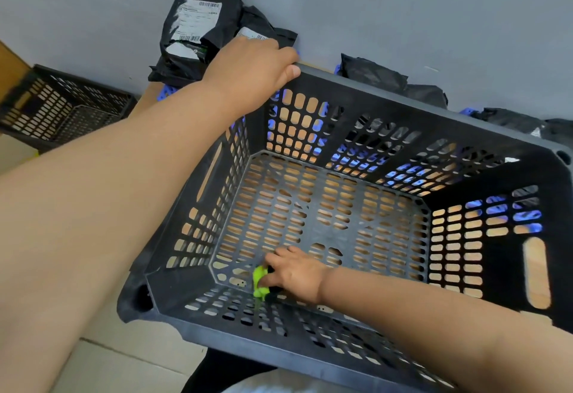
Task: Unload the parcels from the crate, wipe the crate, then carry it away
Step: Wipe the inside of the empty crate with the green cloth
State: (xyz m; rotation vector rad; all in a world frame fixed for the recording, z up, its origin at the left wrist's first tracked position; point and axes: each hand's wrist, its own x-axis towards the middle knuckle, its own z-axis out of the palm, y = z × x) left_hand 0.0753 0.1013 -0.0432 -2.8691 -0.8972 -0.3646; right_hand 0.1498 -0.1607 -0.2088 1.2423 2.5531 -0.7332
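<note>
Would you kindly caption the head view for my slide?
Left hand grips the crate by its rim; right hand holds a green cloth on its floor.

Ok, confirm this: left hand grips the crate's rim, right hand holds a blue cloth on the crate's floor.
Wrong on colour: the head view shows the cloth is bright green. The left hand does grip the crate by its rim, and the right hand holds the cloth on its floor.

Illumination is even, diffuse and moderately bright; shadows are faint and soft-edged. Wide-angle distortion bows the rim of the crate (pixel 356 88) toward the right edge. Detail is slightly soft throughout.
</note>
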